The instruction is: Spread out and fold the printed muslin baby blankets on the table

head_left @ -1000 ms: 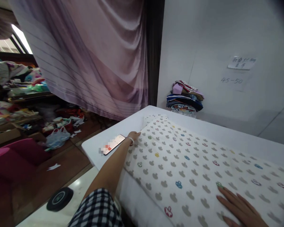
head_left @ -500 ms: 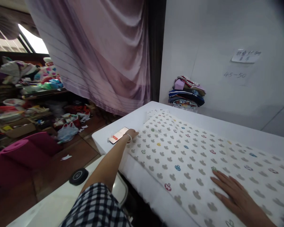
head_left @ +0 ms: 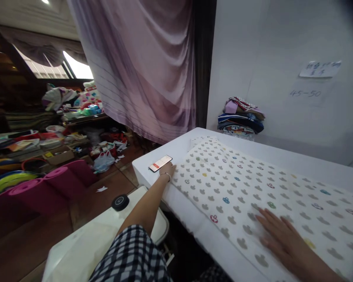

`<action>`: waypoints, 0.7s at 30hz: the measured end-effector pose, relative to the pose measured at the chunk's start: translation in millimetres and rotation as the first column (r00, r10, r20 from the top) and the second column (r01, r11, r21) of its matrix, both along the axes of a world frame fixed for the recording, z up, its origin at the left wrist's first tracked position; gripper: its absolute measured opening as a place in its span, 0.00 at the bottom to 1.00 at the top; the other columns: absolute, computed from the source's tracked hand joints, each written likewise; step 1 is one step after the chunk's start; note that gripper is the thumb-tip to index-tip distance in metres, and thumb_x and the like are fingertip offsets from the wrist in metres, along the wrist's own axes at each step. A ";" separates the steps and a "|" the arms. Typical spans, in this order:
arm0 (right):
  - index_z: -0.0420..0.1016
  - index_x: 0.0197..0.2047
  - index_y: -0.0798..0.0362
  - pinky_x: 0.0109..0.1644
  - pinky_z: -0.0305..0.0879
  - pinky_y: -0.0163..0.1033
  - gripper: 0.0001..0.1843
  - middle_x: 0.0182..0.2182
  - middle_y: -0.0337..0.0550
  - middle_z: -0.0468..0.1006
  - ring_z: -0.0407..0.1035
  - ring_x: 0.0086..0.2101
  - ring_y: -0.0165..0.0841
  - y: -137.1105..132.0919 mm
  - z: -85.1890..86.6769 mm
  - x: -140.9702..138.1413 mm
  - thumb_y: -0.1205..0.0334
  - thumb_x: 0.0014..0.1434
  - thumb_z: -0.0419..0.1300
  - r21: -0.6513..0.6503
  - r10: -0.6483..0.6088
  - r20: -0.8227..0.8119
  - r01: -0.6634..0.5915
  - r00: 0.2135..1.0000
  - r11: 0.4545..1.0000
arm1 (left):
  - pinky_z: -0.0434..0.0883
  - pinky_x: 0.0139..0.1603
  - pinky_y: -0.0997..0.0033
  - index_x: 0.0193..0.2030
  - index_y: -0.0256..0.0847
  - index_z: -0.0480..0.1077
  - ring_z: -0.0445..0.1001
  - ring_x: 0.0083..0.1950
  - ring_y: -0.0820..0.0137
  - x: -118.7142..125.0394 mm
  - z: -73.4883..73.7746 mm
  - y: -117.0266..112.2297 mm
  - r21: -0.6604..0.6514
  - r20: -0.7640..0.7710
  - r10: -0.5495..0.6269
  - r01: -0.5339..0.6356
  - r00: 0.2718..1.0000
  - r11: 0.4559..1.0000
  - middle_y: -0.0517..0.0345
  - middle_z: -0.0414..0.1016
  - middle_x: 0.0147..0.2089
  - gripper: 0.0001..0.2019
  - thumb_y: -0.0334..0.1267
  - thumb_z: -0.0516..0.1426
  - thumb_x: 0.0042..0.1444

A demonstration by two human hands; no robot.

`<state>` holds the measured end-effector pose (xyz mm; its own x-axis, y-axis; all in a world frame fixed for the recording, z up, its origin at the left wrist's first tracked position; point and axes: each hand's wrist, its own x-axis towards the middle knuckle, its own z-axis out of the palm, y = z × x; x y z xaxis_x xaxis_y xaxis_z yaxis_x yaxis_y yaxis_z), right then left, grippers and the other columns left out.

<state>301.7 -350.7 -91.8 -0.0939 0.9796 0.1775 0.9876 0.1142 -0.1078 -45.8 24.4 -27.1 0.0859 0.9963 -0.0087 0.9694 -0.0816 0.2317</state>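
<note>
Well, right hand (head_left: 281,236), blurred, probably flat on patterned cloth (head_left: 232,190).

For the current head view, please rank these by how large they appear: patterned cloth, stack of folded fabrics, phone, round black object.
1. Patterned cloth: clearly largest, even cut off by the frame.
2. Stack of folded fabrics.
3. Phone and round black object: too alike to rank.
</note>
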 end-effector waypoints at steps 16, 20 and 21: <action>0.46 0.67 0.41 0.66 0.31 0.58 0.29 0.67 0.42 0.43 0.39 0.64 0.42 -18.5 22.3 -73.4 0.48 0.66 0.45 -0.149 0.156 -0.217 -0.190 0.964 0.970 | 0.62 0.56 0.59 0.56 0.35 0.65 0.64 0.59 0.57 22.6 5.4 -26.7 0.195 -0.105 -0.112 0.131 0.988 0.972 0.42 0.66 0.58 0.21 0.42 0.47 0.59; 0.49 0.67 0.45 0.65 0.27 0.58 0.31 0.67 0.47 0.42 0.36 0.65 0.41 -17.8 42.0 -82.9 0.43 0.65 0.43 -0.229 0.093 -0.293 -0.165 0.951 0.959 | 0.54 0.63 0.62 0.59 0.38 0.62 0.56 0.65 0.62 55.1 -6.3 -57.1 0.198 -0.127 -0.420 0.438 0.899 0.877 0.49 0.60 0.64 0.24 0.46 0.48 0.58; 0.49 0.67 0.46 0.65 0.27 0.57 0.32 0.67 0.48 0.42 0.36 0.65 0.41 -19.5 46.9 -84.1 0.42 0.64 0.43 -0.236 0.083 -0.307 -0.160 0.948 0.958 | 0.53 0.63 0.57 0.60 0.39 0.61 0.53 0.66 0.60 59.2 -11.5 -61.0 0.182 -0.169 -0.485 0.511 0.858 0.840 0.49 0.57 0.66 0.26 0.47 0.47 0.58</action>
<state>217.6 -370.2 -45.0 -0.1974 0.9795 -0.0389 0.8883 0.1620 -0.4298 13.4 -36.6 -38.7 0.5826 0.7972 0.1581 0.8022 -0.5953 0.0454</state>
